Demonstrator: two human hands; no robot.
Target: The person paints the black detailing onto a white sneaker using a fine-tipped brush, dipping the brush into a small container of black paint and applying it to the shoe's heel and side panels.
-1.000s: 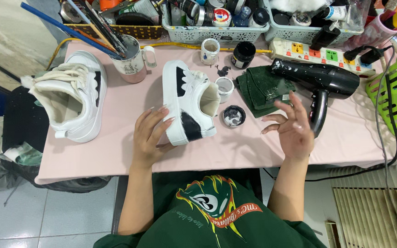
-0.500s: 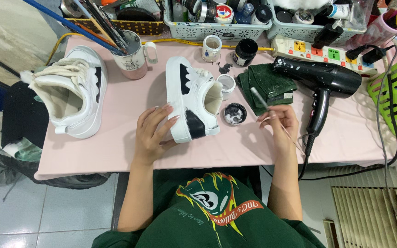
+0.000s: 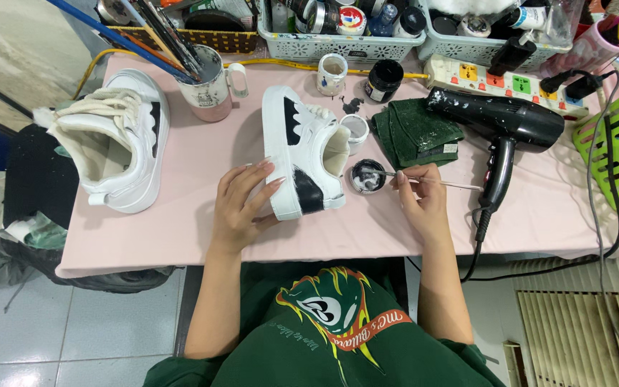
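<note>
Pink table (image 3: 180, 236) fills mid-frame. Two white sneakers (image 3: 120, 147) (image 3: 302, 158) left and centre — mug of brushes (image 3: 205, 82) between. Black hairdryer (image 3: 499, 122), green cloth (image 3: 413, 132) at right.

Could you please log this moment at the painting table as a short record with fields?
left hand: rests against sole of white sneaker with black patches
right hand: holds thin brush, tip in small paint dish
surface: pink table
nearby: black hair dryer, green cloth, second white sneaker

The left hand (image 3: 241, 204) steadies a white-and-black sneaker (image 3: 302, 161) mid-table; the right hand (image 3: 420, 201) dips a thin brush (image 3: 431, 180) into a small paint dish (image 3: 368, 175) — hairdryer (image 3: 499, 129) just beside it.
</note>
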